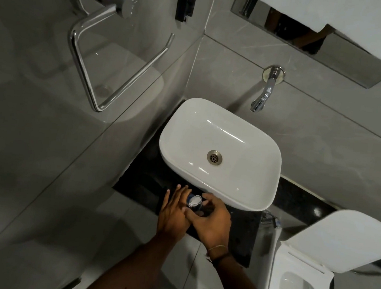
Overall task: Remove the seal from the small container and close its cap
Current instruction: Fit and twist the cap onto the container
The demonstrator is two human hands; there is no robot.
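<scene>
The right grip curls finger and thumb round the small container, which is dark blue with a shiny, crinkled silver seal on top. The left grip lies against it, fingers straight and spread. Under both is the speckled black stone table. Just beyond the fingertips is the smooth, rounded rim of the white basin. The table's front edge passes beneath the wrists.

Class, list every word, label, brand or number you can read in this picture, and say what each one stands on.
No text can be read anywhere.
small container: blue and white surfaces, any print too small and blurred to read.
washbasin: no lettering visible.
tap: no lettering visible.
</scene>
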